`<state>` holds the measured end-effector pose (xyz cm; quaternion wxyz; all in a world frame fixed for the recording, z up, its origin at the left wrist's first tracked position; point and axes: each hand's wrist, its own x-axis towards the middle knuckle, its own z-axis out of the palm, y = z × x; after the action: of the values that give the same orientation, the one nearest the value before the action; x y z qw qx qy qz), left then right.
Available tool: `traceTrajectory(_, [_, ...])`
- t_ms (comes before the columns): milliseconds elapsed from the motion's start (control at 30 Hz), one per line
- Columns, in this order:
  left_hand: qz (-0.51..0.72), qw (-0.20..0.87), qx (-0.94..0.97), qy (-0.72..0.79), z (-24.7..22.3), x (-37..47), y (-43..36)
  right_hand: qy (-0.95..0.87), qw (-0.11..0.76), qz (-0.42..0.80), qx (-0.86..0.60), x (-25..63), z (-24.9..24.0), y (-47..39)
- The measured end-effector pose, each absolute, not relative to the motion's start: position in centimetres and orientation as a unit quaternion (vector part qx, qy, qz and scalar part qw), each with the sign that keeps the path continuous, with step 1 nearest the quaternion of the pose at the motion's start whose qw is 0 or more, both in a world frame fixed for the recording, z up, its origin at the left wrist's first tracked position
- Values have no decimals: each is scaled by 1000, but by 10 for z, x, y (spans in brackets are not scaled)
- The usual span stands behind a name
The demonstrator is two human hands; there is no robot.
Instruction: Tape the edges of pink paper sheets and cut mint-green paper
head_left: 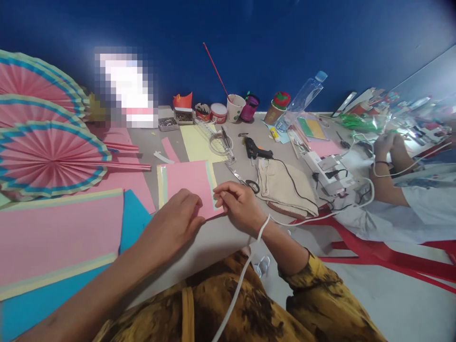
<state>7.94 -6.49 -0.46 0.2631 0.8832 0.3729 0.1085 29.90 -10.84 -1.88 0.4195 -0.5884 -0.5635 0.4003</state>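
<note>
A pink paper sheet (188, 176) with yellow and pale blue strips along its left and right sides lies on the table before me. My left hand (180, 213) rests on its near left part, fingers curled and thumb at the near edge, closed on the paper. At the near right corner, my right hand (237, 202) is closed too, fingertips pinched together at the sheet's edge. A white cord loops round my right wrist. Just beyond that hand lie scissors (252, 185) and a roll of clear tape (218, 142).
Pleated paper fans (53, 159) and a larger pink sheet (60, 237) over blue paper lie left. A glue gun (257, 150), folded cloth (283, 185), power strip (327, 173), paper cup (235, 108) and plastic bottle (304, 97) stand around. Another person's hands (390, 145) are at right.
</note>
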Motion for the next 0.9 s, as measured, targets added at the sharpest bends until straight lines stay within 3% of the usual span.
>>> traceTrajectory(100, [48, 219, 901, 370, -8, 90, -63, -476, 447, 500, -569, 307, -24, -105])
traceTrajectory(200, [12, 185, 905, 383, -7, 94, -64, -506, 452, 431, -595, 314, -22, -103])
traceTrajectory(333, [-17, 189, 906, 379, -3, 99, -68, -710, 335, 276, -554, 312, -17, -98])
traceTrajectory(467, [-33, 192, 906, 377, -1, 107, -76, -796, 234, 214, -515, 310, -23, -93])
traceTrajectory(733, [-113, 206, 892, 386, 11, 119, -83, -786, 265, 238, -505, 313, -32, -93])
traceTrajectory(900, [-89, 242, 875, 410, 7, 119, -84, -786, 268, 239, -504, 313, -33, -92])
